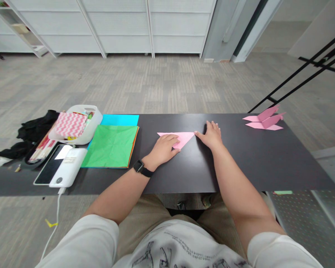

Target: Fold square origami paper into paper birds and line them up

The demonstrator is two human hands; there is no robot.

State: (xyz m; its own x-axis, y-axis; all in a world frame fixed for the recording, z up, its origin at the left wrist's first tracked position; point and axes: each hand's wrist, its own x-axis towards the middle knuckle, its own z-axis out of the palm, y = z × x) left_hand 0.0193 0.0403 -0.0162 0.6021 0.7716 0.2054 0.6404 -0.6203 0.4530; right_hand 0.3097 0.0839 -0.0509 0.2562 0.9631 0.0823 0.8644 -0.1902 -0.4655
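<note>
A pink sheet of paper [185, 138], folded into a triangle, lies flat on the dark table with its long edge away from me. My left hand [165, 147] rests flat on its left and middle part, fingers stretched out, hiding some of it. At the paper's right corner, the thumb of my right hand [211, 136] touches the tip. The other fingers of that hand lie spread on the tabletop. Two pink folded paper birds [265, 120] stand toward the table's far right end.
Left of my hands lies a stack of green and orange paper [111, 147] over a blue sheet [121, 119]. Further left are a white basket [96, 124], a phone [51, 167], a white power bank [69, 167] with a cable, and a black cloth [35, 126].
</note>
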